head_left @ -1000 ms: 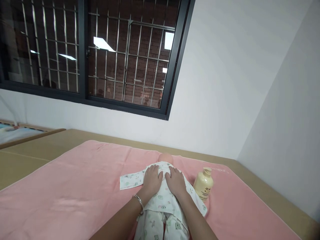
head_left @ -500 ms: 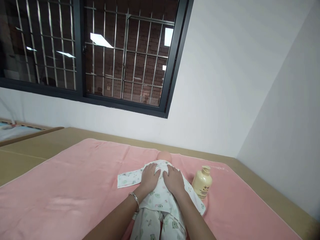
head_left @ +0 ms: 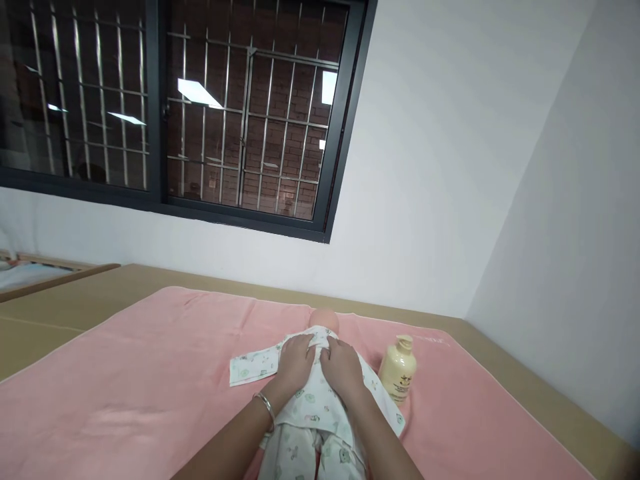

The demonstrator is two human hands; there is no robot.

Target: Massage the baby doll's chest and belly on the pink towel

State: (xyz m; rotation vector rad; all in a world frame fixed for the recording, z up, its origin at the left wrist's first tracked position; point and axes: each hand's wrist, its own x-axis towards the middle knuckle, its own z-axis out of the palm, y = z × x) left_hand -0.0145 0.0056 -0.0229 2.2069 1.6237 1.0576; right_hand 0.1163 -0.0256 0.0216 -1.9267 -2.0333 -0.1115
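A baby doll (head_left: pixel 324 321) lies stretched out in a white printed top (head_left: pixel 313 400) and matching trousers (head_left: pixel 296 453), its bald head pointing away from me. My left hand (head_left: pixel 297 362), with a silver bangle at the wrist, rests on the left side of the doll's upper body. On the right side, level with it, lies my right hand (head_left: pixel 342 363). Both palms are down on the cloth, fingers extended and thumbs towards the middle; neither hand grasps anything. One sleeve (head_left: pixel 254 366) spreads out to the left, and the other slants down to the right, partly behind my forearm.
A cream pump bottle (head_left: pixel 399 370) stands just right of the doll. Under everything is a pink mat (head_left: pixel 165 373) on a tan surface (head_left: pixel 145 275). Behind rise a white wall (head_left: pixel 425 200) and a dark-framed barred window (head_left: pixel 240 213). A wooden-edged bed or crib shows at far left.
The view has shifted a little, so the window sits lower and the bottle slightly further left in the picture. My hands stay on the doll's upper body, with thumbs and fingers moved slightly.
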